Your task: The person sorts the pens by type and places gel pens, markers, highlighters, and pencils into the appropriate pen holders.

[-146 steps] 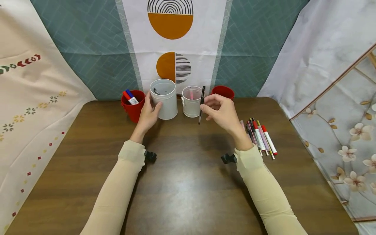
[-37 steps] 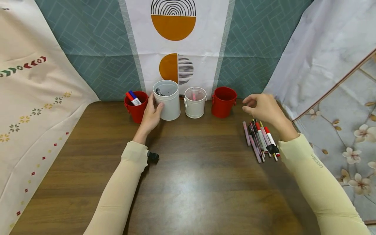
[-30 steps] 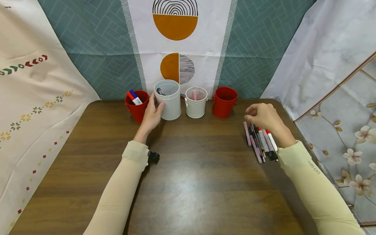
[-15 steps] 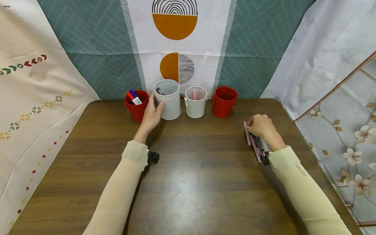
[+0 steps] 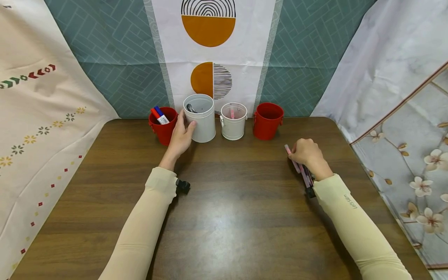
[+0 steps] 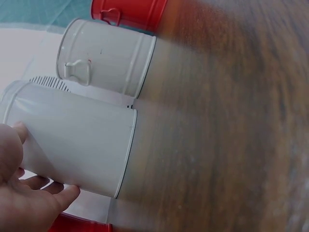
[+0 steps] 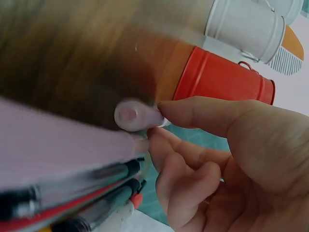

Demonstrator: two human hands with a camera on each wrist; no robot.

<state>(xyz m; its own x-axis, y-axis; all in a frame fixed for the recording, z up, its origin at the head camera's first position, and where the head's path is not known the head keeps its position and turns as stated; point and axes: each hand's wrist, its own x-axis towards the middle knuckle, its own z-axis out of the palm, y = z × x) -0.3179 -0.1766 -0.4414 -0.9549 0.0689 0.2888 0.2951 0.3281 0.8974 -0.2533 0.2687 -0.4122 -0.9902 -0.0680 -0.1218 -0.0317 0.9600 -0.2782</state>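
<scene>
pen (image 7: 137, 116), pale pink and round-ended

Tabletop (image 5: 217, 225) shows smooth, softly glossy wood grain; red pails (image 5: 266, 130), white pail (image 5: 232, 130) and white canister (image 5: 204, 129) resemble smooth painted metal; pink pen (image 7: 137, 116) appears plastic; backdrop (image 5: 301, 58) is creased, matt cloth.
</scene>
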